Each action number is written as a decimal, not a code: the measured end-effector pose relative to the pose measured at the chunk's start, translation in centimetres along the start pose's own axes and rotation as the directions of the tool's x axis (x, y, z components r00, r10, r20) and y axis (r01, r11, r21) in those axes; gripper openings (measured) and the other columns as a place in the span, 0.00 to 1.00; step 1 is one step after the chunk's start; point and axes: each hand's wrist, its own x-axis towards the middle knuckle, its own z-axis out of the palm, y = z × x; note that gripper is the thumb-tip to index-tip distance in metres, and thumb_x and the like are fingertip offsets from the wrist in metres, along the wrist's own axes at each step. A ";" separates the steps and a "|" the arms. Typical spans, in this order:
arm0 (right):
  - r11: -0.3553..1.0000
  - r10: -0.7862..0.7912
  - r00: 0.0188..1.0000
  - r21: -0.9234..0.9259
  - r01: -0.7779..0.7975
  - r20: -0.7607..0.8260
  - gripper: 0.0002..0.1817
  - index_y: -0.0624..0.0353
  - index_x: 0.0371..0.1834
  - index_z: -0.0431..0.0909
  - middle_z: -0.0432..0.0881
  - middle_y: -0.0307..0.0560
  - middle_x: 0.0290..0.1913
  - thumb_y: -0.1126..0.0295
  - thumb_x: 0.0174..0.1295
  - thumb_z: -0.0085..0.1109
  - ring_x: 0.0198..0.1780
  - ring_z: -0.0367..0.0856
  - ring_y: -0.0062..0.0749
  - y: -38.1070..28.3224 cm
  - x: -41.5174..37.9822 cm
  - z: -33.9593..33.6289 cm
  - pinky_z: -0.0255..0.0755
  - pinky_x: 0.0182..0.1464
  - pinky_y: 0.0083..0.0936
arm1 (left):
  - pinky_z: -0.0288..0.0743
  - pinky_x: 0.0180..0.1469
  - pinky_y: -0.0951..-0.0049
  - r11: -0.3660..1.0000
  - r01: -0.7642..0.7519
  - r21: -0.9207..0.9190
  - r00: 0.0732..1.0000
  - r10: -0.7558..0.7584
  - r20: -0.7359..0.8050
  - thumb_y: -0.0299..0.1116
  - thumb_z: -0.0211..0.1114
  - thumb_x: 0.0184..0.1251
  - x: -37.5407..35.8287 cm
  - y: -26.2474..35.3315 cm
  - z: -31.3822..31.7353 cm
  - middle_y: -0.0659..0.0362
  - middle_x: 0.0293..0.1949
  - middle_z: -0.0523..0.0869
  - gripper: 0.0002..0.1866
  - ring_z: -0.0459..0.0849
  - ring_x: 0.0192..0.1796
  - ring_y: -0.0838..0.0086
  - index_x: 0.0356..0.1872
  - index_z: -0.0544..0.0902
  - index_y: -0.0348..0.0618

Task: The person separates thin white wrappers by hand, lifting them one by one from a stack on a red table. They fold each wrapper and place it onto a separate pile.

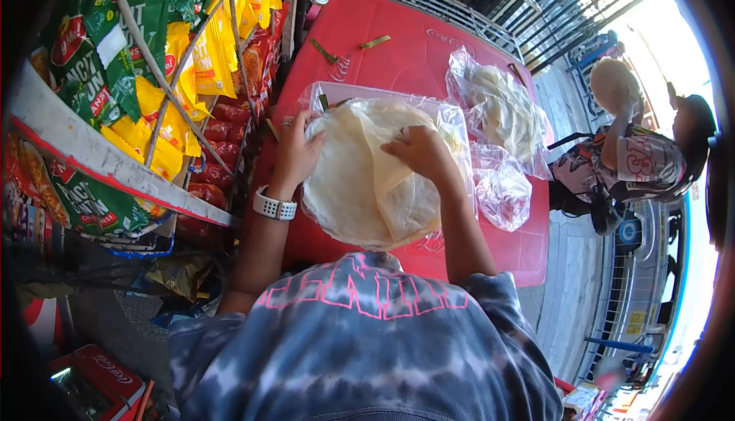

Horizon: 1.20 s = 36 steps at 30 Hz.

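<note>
A stack of thin, round, pale spring roll wrappers (341,180) lies in front of me on a plastic-covered surface. The top sheet is partly lifted, with a fold running down its middle. My right hand (423,151) pinches this lifted wrapper (389,162) at the upper right of the stack. At the left edge, my left hand (297,149) grips the rim of the stack with its thumb on top; its other fingertips are partly hidden. A white watch (274,205) is on my left wrist.
The stack rests on a red table (390,34). Clear bags, one holding pale wrappers (498,103) and one crumpled bag (501,191), lie at the right. Green strips (325,52) lie toward the back. Snack packs (207,53) hang behind a rack at left. A person (620,153) stands at right.
</note>
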 end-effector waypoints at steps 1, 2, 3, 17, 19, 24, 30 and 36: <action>0.993 0.058 0.996 0.099 -0.065 0.074 0.15 0.64 0.27 0.77 0.76 0.54 0.18 0.61 0.48 0.61 0.20 0.76 0.40 -0.5 -0.2 -1.1 0.68 0.26 0.32 | 0.66 0.46 0.65 1.000 -0.008 -0.006 1.000 0.008 -0.003 0.29 0.63 0.50 0.0 -0.3 0.1 0.47 0.38 0.72 0.18 0.72 0.43 0.57 0.44 0.71 0.41; 0.987 0.081 0.996 0.142 -0.076 -0.026 0.14 0.67 0.21 0.76 0.74 0.51 0.14 0.63 0.49 0.60 0.16 0.74 0.33 -0.5 -0.5 -1.5 0.66 0.23 0.29 | 0.66 0.46 0.65 1.000 -0.016 -0.012 1.000 0.016 -0.009 0.29 0.63 0.50 0.0 -0.4 0.1 0.47 0.38 0.72 0.18 0.72 0.43 0.57 0.44 0.71 0.41; 0.984 0.107 0.993 0.148 -0.097 -0.057 0.15 0.67 0.22 0.76 0.74 0.51 0.14 0.63 0.50 0.60 0.16 0.73 0.32 -0.3 -0.9 -1.9 0.66 0.23 0.28 | 0.66 0.46 0.65 1.000 -0.023 -0.016 1.000 0.023 -0.016 0.29 0.63 0.50 0.0 -0.5 0.1 0.47 0.38 0.72 0.18 0.72 0.43 0.57 0.44 0.71 0.41; 0.912 -0.226 0.971 -0.369 0.180 -0.083 0.29 0.53 0.47 0.73 0.73 0.49 0.47 0.49 0.43 0.62 0.51 0.68 0.47 -2.1 3.7 4.2 0.62 0.51 0.44 | 0.68 0.44 0.62 0.928 -0.084 0.363 0.996 0.071 0.048 0.29 0.64 0.48 1.8 1.7 0.4 0.46 0.38 0.73 0.17 0.72 0.44 0.53 0.41 0.71 0.41; 0.897 -0.181 0.983 -0.415 0.153 -0.029 0.27 0.51 0.45 0.73 0.73 0.48 0.46 0.49 0.43 0.61 0.50 0.69 0.46 -2.5 4.3 4.4 0.62 0.50 0.44 | 0.68 0.44 0.61 0.951 -0.050 0.304 0.999 0.049 0.011 0.29 0.64 0.48 2.0 1.4 0.6 0.45 0.38 0.73 0.17 0.73 0.44 0.52 0.41 0.71 0.41; 0.937 -0.255 0.962 -0.270 0.221 -0.099 0.13 0.56 0.35 0.73 0.76 0.50 0.37 0.60 0.52 0.53 0.43 0.74 0.44 -1.0 5.3 5.2 0.66 0.44 0.39 | 0.68 0.43 0.61 0.972 -0.034 0.231 0.999 0.043 -0.032 0.28 0.63 0.48 1.7 0.9 0.7 0.46 0.38 0.73 0.17 0.73 0.43 0.52 0.40 0.70 0.41; 1.000 -0.029 0.948 -0.018 0.024 -0.315 0.10 0.59 0.35 0.69 0.78 0.58 0.29 0.65 0.56 0.46 0.34 0.76 0.53 -1.1 5.0 4.7 0.67 0.37 0.42 | 0.69 0.41 0.61 0.969 -0.044 0.245 0.998 0.055 -0.042 0.30 0.65 0.47 1.6 0.9 0.7 0.46 0.37 0.74 0.17 0.74 0.41 0.54 0.40 0.72 0.41; 0.973 -0.156 0.981 -0.191 0.132 -0.116 0.18 0.54 0.45 0.64 0.79 0.56 0.29 0.58 0.55 0.51 0.35 0.77 0.51 -0.9 5.6 5.3 0.69 0.36 0.39 | 0.67 0.47 0.62 0.755 -0.362 0.547 0.929 0.339 0.148 0.28 0.56 0.52 2.2 3.4 0.0 0.50 0.40 0.75 0.14 0.73 0.47 0.58 0.43 0.73 0.42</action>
